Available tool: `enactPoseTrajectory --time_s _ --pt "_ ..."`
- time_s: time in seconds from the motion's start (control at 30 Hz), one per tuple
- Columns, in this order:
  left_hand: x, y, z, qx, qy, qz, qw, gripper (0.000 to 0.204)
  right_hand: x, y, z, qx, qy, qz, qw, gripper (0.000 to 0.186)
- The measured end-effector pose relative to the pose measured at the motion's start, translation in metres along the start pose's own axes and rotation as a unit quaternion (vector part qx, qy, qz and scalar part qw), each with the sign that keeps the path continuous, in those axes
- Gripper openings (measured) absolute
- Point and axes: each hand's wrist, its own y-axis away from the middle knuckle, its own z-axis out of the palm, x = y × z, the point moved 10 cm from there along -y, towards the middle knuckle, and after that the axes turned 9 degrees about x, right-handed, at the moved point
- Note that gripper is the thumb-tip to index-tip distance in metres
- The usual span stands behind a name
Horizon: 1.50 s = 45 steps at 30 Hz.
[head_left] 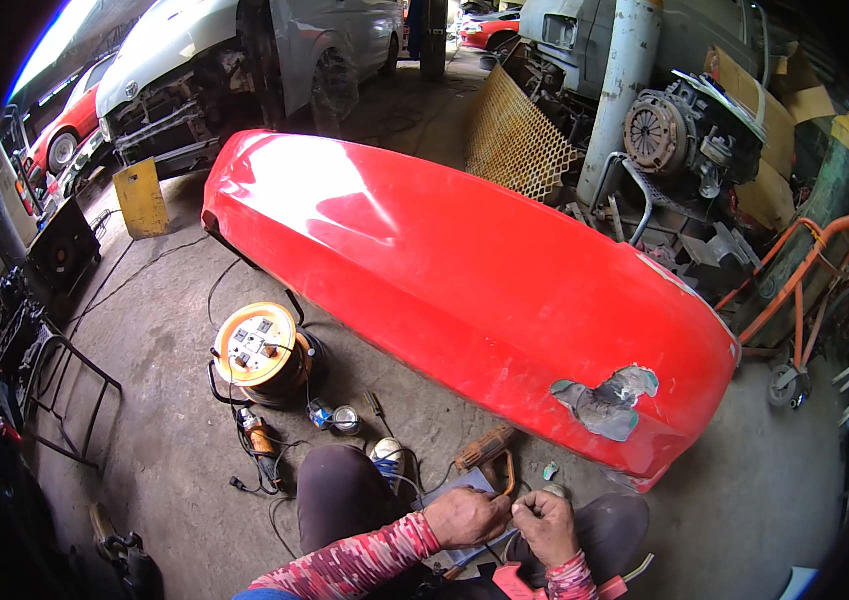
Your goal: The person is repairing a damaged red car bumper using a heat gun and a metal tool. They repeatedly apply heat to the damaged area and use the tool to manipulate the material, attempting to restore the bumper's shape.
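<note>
My left hand (468, 517) and my right hand (548, 526) meet low in the picture, fingertips pinched almost together over my lap. Whatever is between the fingers is too small to make out. Just beyond them lies a brown-orange power tool (485, 448) with a ribbed body and a curved orange piece reaching toward my left hand. A red object (517, 582), partly cut off by the lower edge, is by my right wrist. In front of me stretches a large red car bumper (465, 280); a jagged, broken-through grey patch (610, 402) marks its near right end.
Left of my knee stand an orange cable reel (257, 345), an angle grinder (259, 436) and a small round tin (346, 420), with cords across the concrete. An orange trolley (800, 290) and a clutch assembly (657, 130) are at right. A white van (185, 70) stands behind.
</note>
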Motion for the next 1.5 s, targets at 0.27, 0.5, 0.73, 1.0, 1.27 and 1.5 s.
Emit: enactPoseTrajectory --time_s 0.27,0.5,0.73,1.0,1.27,1.5 --pt "0.012 -0.003 -0.022 0.077 0.005 0.020 0.997 0.029 -0.003 0.002 0.004 -0.018 -0.005 -0.021 1.000 0.008" --pt "0.007 0.000 0.000 -0.003 0.045 0.015 0.999 0.026 -0.003 0.002 0.005 -0.020 0.004 -0.013 1.000 0.007" --pt "0.007 0.001 0.001 -0.023 0.091 0.003 0.996 0.024 -0.003 0.002 0.006 -0.036 0.002 -0.009 0.999 0.009" --pt "0.007 0.002 0.005 -0.048 0.107 -0.006 0.993 0.023 0.000 0.004 0.005 -0.040 -0.006 0.003 0.999 0.010" --pt "-0.002 -0.001 -0.004 -0.019 0.076 -0.054 0.995 0.028 -0.013 0.006 0.002 0.018 0.003 -0.018 1.000 0.010" --pt "-0.022 -0.001 -0.011 0.028 0.353 -0.160 0.921 0.022 -0.024 0.005 0.002 0.018 0.010 -0.051 0.998 0.012"
